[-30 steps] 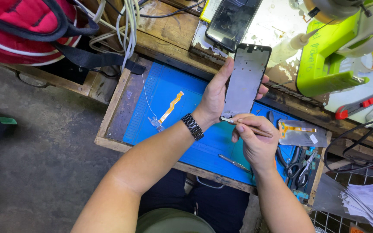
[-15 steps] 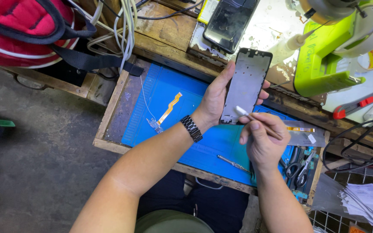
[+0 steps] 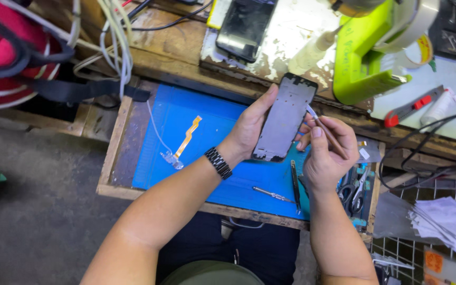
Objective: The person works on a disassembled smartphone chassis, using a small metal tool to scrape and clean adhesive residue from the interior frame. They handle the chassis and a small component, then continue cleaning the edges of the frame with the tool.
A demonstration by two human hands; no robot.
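the left hand (image 3: 252, 126) is wrapped around a grey phone frame (image 3: 286, 119), thumb along its left edge and fingers behind, holding it tilted above the blue mat (image 3: 207, 153) with its dark top end pointing toward one o'clock. the right hand (image 3: 327, 153) sits just at three o'clock of the frame, fingers pinched shut on a thin brown-handled tool (image 3: 325, 131) whose pale tip meets the frame's right edge near its upper half; whether the tip is under the edge or only against it cannot be told. a black metal watch (image 3: 218, 162) rings the left wrist. the mat lies in a shallow wooden tray (image 3: 113, 158), and on it, at nine o'clock of the frame and well apart, lies an orange flex cable (image 3: 186, 140) with a pale connector end. at six o'clock of the frame, on the mat, rest a small screwdriver (image 3: 273, 195) and dark tweezers (image 3: 295, 186), close together. at twelve o'clock, up on the worn bench, a dark phone screen (image 3: 245, 26) lies flat, with a lime-green device (image 3: 368, 58) at two o'clock. a red-and-grey cutter (image 3: 412, 105) lies further toward three o'clock. a bundle of pale cables (image 3: 117, 47) hangs at ten o'clock beside a red bag (image 3: 11, 53). a stack of white papers (image 3: 442, 221) sits at four o'clock.
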